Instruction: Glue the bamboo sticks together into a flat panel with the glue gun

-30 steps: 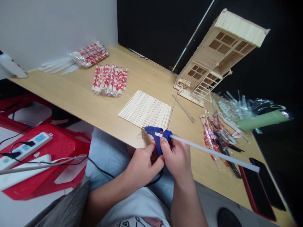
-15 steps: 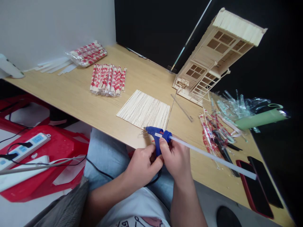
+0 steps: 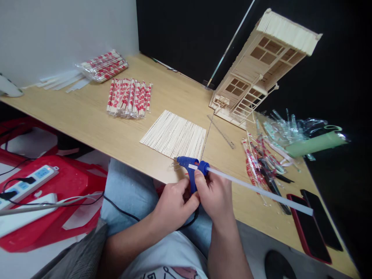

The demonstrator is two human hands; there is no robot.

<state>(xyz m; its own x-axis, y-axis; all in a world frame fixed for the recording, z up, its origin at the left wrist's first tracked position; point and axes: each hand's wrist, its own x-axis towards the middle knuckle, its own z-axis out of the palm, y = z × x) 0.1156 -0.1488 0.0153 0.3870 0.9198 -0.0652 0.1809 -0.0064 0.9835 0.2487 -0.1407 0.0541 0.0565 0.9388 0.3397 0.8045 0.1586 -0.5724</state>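
Observation:
Both my hands are on a blue hot glue gun (image 3: 192, 170) at the table's front edge, its nozzle pointing left. My left hand (image 3: 176, 199) is closed round the handle from the left. Closed about the gun's rear end is my right hand (image 3: 213, 193), thumb on the body. A long translucent glue stick (image 3: 261, 190) sticks out of the back and reaches far right. Just beyond the nozzle lies a flat panel of pale wooden sticks (image 3: 176, 133). The fingers' undersides are hidden.
A wooden stick model house (image 3: 247, 73) stands at the back right. Wrapped chopsticks (image 3: 129, 97) lie left on the table. Torn wrappers (image 3: 255, 159), a green bottle (image 3: 315, 144) and two phones (image 3: 309, 228) are right. A power strip (image 3: 31, 182) rests on a red stool (image 3: 78, 186).
The view has shifted slightly, so the table's things appear a little further left. Both hands keep their hold on the glue gun, and its pose is nearly the same.

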